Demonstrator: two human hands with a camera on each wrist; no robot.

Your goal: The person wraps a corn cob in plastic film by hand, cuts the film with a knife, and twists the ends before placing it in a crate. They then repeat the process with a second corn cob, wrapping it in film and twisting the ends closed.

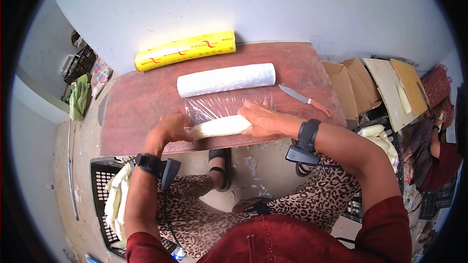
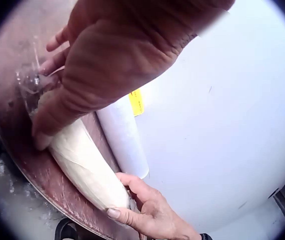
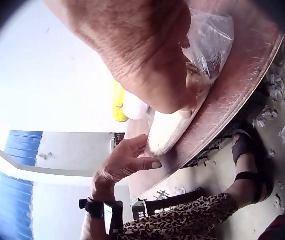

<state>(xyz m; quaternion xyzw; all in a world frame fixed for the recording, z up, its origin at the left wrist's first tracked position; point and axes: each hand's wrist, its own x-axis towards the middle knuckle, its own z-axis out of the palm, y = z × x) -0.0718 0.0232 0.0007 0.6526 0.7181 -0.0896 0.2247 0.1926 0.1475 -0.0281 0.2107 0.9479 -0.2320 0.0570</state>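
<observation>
A long, cream-white vegetable with smooth overlapping layers lies along the near edge of the reddish table. My left hand holds its left end, thumb across the near side and fingers behind, as the left wrist view shows. At the other end my right hand grips it between thumb and fingers. Clear plastic film stretches in creases from the vegetable back toward a white film roll. Loose film bunches around the vegetable's end by the left fingers.
A yellow printed roll lies against the wall. Right of the white roll rests a knife with a reddish handle. Black crates with similar pale pieces stand beside both legs. Cardboard leans past the table's right edge.
</observation>
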